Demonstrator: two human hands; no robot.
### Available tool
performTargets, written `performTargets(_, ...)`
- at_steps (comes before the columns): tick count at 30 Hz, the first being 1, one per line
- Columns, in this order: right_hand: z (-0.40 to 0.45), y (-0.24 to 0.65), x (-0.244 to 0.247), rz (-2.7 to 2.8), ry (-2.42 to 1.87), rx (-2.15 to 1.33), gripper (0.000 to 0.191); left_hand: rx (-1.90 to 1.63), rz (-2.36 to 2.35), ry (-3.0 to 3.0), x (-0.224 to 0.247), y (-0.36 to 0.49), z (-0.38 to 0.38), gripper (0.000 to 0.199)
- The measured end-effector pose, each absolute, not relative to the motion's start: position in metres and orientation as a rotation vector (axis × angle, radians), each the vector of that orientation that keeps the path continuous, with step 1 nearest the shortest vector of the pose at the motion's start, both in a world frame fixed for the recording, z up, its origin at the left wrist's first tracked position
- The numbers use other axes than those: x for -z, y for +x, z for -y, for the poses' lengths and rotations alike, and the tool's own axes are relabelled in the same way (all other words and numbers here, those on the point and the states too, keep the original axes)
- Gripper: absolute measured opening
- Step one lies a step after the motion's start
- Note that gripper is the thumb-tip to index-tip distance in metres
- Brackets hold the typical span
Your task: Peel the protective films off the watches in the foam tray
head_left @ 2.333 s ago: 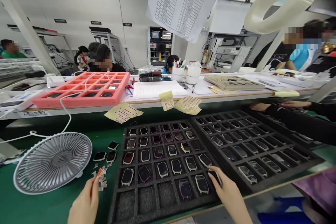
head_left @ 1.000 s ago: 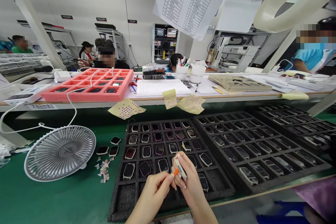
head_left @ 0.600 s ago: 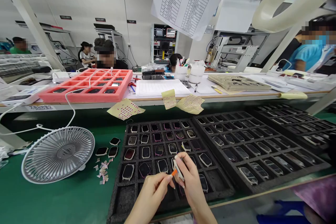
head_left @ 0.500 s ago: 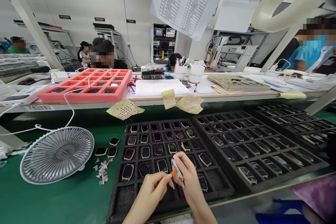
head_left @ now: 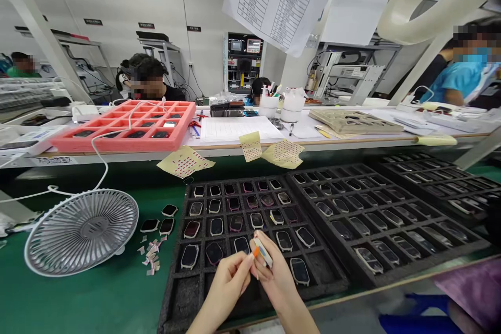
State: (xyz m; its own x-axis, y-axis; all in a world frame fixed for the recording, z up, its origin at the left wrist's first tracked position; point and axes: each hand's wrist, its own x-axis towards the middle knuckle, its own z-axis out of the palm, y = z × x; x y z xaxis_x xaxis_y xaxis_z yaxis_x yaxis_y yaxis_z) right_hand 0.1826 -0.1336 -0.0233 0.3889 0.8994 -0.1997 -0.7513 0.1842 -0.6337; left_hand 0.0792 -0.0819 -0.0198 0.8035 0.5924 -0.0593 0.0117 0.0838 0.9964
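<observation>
My right hand is closed around a smartwatch case, held tilted on its edge above the near foam tray. My left hand pinches a small orange piece between thumb and fingers. The orange piece touches or lies just against the side of the watch; its exact kind and its other end are hidden. Below and around my hands, several smartwatches with dark screens sit in the tray's compartments.
More black foam trays of watches stand to the right. At left are a grey fan, loose watches and small paper scraps. A shelf ahead bears a pink foam tray; sticker sheets hang from its edge. Other people sit beyond.
My right hand has turned the watch a little and shifted slightly left and down. The left hand keeps its pinch on the orange piece beside the watch. The view has shifted slightly.
</observation>
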Motion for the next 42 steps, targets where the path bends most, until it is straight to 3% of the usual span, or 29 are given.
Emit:
performTargets(8, 0.143, 0.172, 0.044, 0.457, -1.153, -0.877, 0.04, -0.656, -0.649, 1.724, 0.031, 0.082, 0.081, 0.039)
performTargets(13, 0.18, 0.234, 0.065, 0.506, -1.522, -0.349, 0.043, -0.834, -1.012, 1.873, 0.042, 0.024, 0.04, 0.039)
performTargets(18, 0.236, 0.302, 0.092, 0.62, -1.964, -0.031, 0.04, -0.541, -1.683, 1.947, 0.061, -0.058, -0.017, 0.023)
performTargets(24, 0.245, 0.306, 0.099, 1.003, -2.066, 0.204, 0.039, -0.313, -1.862, 2.132, 0.082, -0.082, -0.032, 0.026)
performTargets(30, 0.232, 0.277, 0.099, 1.277, -2.103, 0.486, 0.028, -0.44, -1.817, 2.092, 0.071, -0.072, -0.029, 0.032)
performTargets(35, 0.226, 0.257, 0.101, 1.41, -2.241, 0.67, 0.033, -0.58, -1.712, 2.09, 0.059, -0.049, -0.016, 0.026)
performTargets(42, 0.222, 0.254, 0.101, 1.403, -2.246, 0.512, 0.034, -0.687, -1.335, 2.119, 0.045, -0.018, 0.009, 0.032)
